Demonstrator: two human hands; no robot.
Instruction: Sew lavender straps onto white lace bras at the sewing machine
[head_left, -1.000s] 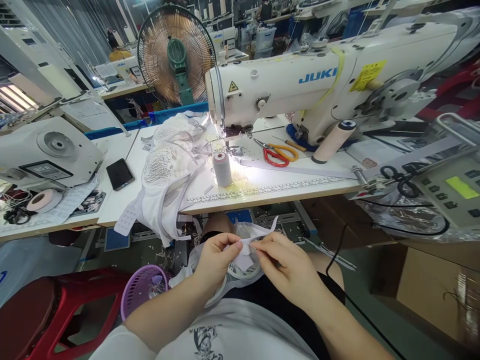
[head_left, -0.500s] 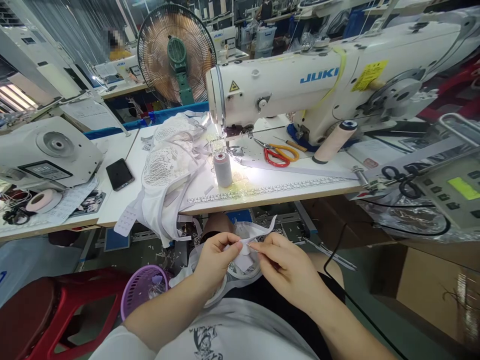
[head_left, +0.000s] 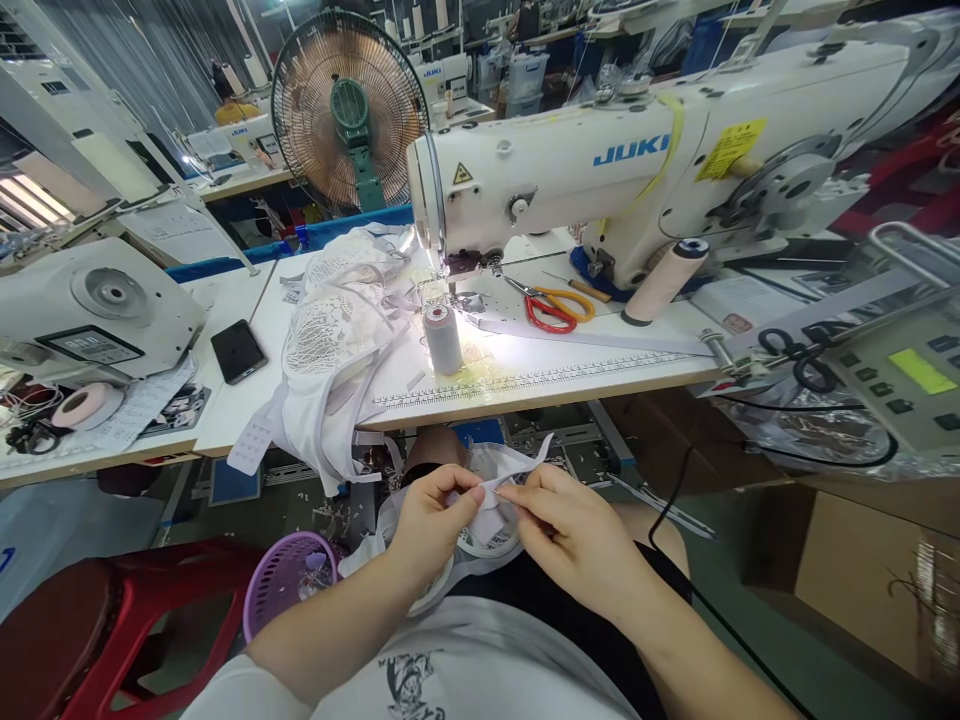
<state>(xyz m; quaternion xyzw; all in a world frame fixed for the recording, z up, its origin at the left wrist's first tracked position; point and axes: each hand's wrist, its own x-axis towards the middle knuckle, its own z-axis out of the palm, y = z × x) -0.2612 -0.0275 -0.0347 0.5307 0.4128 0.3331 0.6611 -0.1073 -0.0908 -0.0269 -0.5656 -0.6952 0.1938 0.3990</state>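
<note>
Two hands meet over the lap, below the table's front edge, both pinched on one small white tab at the end of a white garment. The left hand grips the tab's left end between thumb and forefinger; the right hand nips the right end with its fingertips, the two nearly touching.

As a judgement, the tab is light, limp and thin, likely to fold or slip unless held taut at both ends. The best hold looks to be at its edges, as now, with the rest of the garment left resting on the lap. Nothing about it looks fragile, though the lace may snag.

The tab is plain white, a short strip with a pale flap hanging beneath. The garment under it is white too, with lacy patterned parts and a narrow strap running up toward the table.

Farther out, a heap of similar white lace pieces lies on the table, spilling over its edge. Beside it stands a grey thread cone, near the needle of the sewing machine. Red and orange scissors lie under the machine's arm. A black phone sits left of the heap, a fan stands behind, and a purple basket rests on the floor by the left forearm.
</note>
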